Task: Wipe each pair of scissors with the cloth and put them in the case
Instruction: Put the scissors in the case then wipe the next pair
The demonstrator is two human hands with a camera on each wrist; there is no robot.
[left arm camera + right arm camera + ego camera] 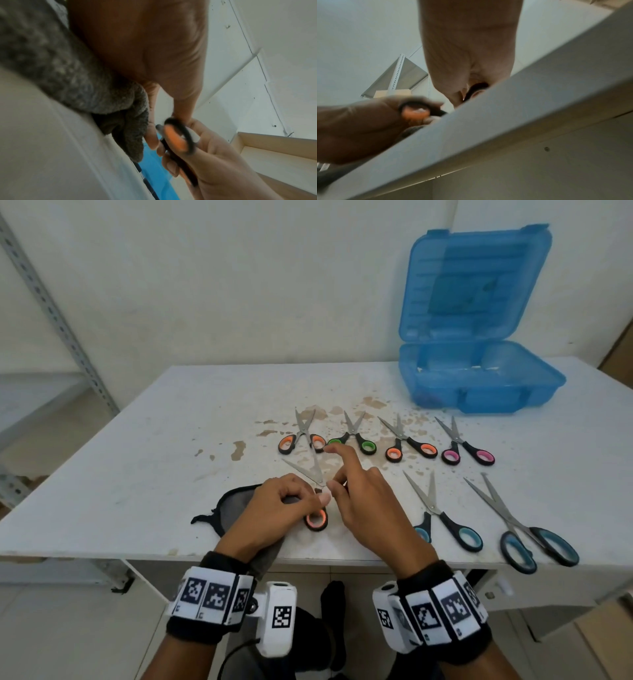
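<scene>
Seven scissors: six lie on the desk (137, 446), one is in your hands.
Left hand (274, 508): your fingers (305, 498) pinch the orange-handled scissors (317, 518) — grey cloth (236, 501) under your palm.
Right hand (363, 508): fingers curled round the same pair's other handle, index finger pointing out.
Case (479, 378): blue, lid up — far right of the desk.

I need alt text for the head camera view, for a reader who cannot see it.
Both hands, left hand and right hand, hold open orange-handled steel scissors over a grey cloth on a stained white table. Six more scissors lie to the right; an open blue plastic case stands behind.
</scene>
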